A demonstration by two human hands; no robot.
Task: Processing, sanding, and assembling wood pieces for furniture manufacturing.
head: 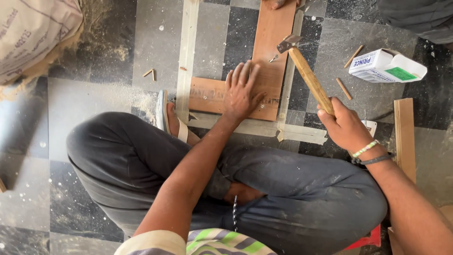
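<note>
Under the left fingers (243, 75) lies the board (269, 52).

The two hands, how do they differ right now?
The left hand lies flat with fingers spread on the brown wooden board, while the right hand is curled in a fist around the hammer handle. The left hand presses down on the work; the right hand is raised beside it. The right wrist wears bands; the left wrist is bare. Both are bare, ungloved hands.
</note>
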